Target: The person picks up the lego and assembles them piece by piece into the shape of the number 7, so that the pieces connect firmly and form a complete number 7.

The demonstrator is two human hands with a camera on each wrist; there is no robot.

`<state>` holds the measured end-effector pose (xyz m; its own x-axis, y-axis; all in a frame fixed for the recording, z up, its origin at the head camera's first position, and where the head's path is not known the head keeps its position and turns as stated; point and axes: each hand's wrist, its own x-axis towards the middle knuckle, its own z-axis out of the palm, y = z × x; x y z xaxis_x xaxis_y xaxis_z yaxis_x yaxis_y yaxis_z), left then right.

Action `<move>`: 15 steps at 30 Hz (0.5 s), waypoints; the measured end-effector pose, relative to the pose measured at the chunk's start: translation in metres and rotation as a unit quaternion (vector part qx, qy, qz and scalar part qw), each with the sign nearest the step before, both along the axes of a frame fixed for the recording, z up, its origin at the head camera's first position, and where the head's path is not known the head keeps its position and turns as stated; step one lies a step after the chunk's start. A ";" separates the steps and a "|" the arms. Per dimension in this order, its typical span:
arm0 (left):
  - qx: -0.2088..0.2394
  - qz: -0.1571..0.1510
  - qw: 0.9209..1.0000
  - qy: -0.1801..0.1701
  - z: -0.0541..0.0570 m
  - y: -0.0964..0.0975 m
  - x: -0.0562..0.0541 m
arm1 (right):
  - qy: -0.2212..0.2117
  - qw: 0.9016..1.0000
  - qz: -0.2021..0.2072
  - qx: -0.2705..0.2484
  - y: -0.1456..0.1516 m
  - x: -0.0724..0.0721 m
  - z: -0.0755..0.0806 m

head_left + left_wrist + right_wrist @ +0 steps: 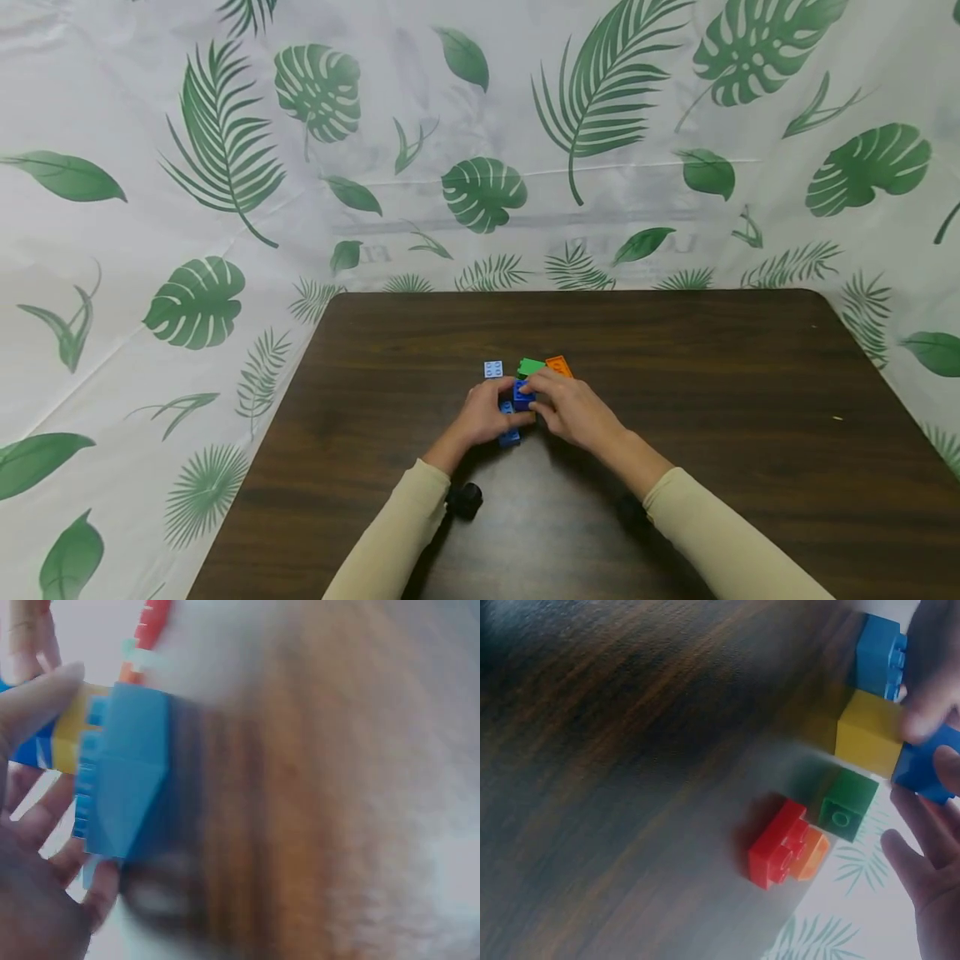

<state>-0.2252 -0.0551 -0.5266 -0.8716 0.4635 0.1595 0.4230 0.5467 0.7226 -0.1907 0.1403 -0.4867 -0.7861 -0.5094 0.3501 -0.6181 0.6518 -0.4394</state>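
In the head view both hands meet at a small group of toy building bricks on the table. My right hand (577,408) pinches a dark blue brick (523,392) between thumb and fingers. In the right wrist view this blue brick (924,771) sits against a yellow brick (868,735). My left hand (483,414) curls round the same blue-and-yellow stack from the left, thumb on the near side. Just beside it lies a lighter blue brick (509,435), whose sloped side and studs show in the left wrist view (135,750). Fingers hide part of the stack.
Behind the stack lie a green brick (530,367) and an orange brick (558,365); a red brick (776,847) stands by them. A pale blue brick (492,368) lies at the back left. The dark wooden table (712,375) meets a leaf-patterned sheet (487,125).
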 end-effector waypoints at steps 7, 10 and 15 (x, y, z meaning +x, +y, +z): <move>0.011 -0.005 1.000 0.025 0.003 -0.006 0.000 | -0.021 1.000 -0.004 -0.014 -0.001 0.004 -0.005; -0.025 -0.015 0.998 0.051 0.004 -0.006 -0.001 | -0.028 0.999 -0.005 -0.020 0.002 0.005 -0.005; -0.052 -0.019 0.996 0.064 0.009 -0.004 -0.004 | -0.086 0.994 0.007 -0.066 0.010 -0.003 0.000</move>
<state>-0.2292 -0.0594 -0.5173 -0.8285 0.5159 0.2179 0.5302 0.5973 0.6017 -0.1936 0.1502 -0.4867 -0.8334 -0.4794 0.2751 -0.5347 0.5732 -0.6209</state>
